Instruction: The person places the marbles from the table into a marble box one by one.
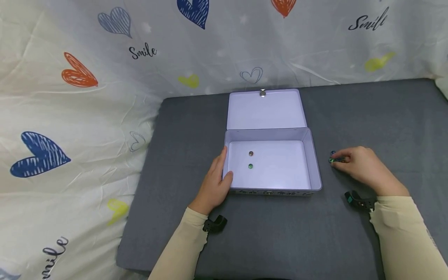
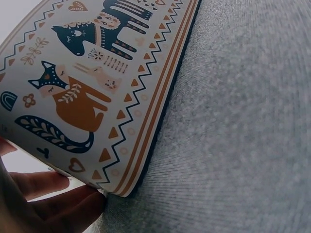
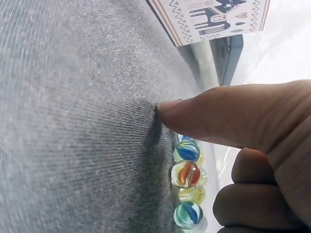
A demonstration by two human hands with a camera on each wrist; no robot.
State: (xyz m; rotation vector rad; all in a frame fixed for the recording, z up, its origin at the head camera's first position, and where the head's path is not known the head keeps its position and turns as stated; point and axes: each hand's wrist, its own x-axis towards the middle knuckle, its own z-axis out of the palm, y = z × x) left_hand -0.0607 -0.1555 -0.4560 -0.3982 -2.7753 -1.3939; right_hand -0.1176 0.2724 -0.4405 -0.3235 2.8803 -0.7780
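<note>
A hinged tin box [image 1: 267, 135] lies open on the table, its patterned outside [image 2: 77, 97] visible in the left wrist view. Inside it sit a brownish marble [image 1: 251, 153] and a green marble [image 1: 250, 166]. My left hand [image 1: 214, 184] holds the box's left wall, thumb at the rim and fingers along the outside. To the right of the box, my right hand [image 1: 360, 165] pinches a green marble [image 1: 331, 160] between thumb and forefinger. Several glass marbles with coloured swirls, such as a red-orange one [image 3: 186, 174], lie beside its fingers; the hand partly hides them.
The box's lid [image 1: 266, 109] is folded back, with a metal clasp [image 1: 263, 93] at its far edge. A grey cloth covers the table [image 1: 273, 233]. A white curtain printed with hearts [image 1: 189, 50] hangs along the back and left. Dark wrist straps [image 1: 360, 200] are on both arms.
</note>
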